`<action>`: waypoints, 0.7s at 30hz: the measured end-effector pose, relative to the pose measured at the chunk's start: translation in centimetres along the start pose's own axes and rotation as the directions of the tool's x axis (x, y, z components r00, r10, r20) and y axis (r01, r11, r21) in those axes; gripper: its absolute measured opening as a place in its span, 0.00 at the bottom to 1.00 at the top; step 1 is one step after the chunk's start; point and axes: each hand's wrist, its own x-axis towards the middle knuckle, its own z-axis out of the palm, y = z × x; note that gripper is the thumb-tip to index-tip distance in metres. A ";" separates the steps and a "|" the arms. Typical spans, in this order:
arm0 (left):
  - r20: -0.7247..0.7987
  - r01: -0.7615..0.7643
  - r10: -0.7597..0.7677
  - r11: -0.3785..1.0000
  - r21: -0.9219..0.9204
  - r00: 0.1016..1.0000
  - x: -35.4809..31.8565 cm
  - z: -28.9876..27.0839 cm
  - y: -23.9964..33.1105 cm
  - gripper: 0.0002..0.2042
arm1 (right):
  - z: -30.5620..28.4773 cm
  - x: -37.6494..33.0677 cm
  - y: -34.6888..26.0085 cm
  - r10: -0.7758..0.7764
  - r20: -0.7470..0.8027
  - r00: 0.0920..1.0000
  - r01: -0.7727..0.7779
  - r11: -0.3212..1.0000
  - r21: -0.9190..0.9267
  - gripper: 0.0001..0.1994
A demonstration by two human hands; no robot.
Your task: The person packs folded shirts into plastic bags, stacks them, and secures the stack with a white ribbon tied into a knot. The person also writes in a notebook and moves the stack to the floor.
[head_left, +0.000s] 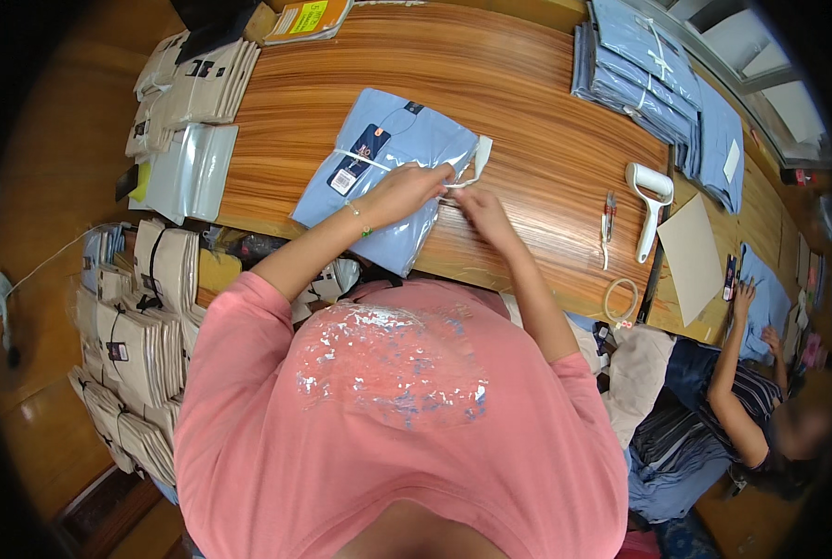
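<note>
A stack of folded light blue garments in clear plastic (393, 140) lies tilted at the table's front edge, with a dark tag (368, 154) on top. A white tie strip (371, 160) runs across it. My left hand (407, 194) rests over the pack's right side and pinches the strip near the edge. Just to its right, my right hand (484, 216) is closed, its fingertips at the same strip. A loose white end (484, 156) loops up beyond my fingers. Whether a knot sits between the hands is too small to tell.
On the table's right lie small snips (608, 219), a white lint roller (649, 210) and a roll ring (621, 300). Tied blue packs (644, 74) are stacked far right; beige packs (197, 88) stand left. At the right edge, a co-worker's hands (744, 300) touch blue cloth (761, 279).
</note>
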 end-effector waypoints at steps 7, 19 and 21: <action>0.044 -0.272 0.269 0.954 0.127 0.962 -0.4 1.1 -1.7 0.07 | -0.9 -1.3 -6.7 -0.091 -0.008 0.996 0.087 0.930 0.357 0.18; 0.011 0.002 -0.001 0.994 -0.114 1.000 0.5 0.0 -1.4 0.13 | 5.0 -0.7 0.2 -0.288 -0.288 0.913 0.277 0.958 -0.080 0.13; -0.043 -0.006 -0.003 0.978 -0.207 0.999 0.6 -0.3 -1.6 0.14 | 5.4 -0.6 -1.1 -0.404 -0.373 0.835 0.277 0.895 -0.351 0.09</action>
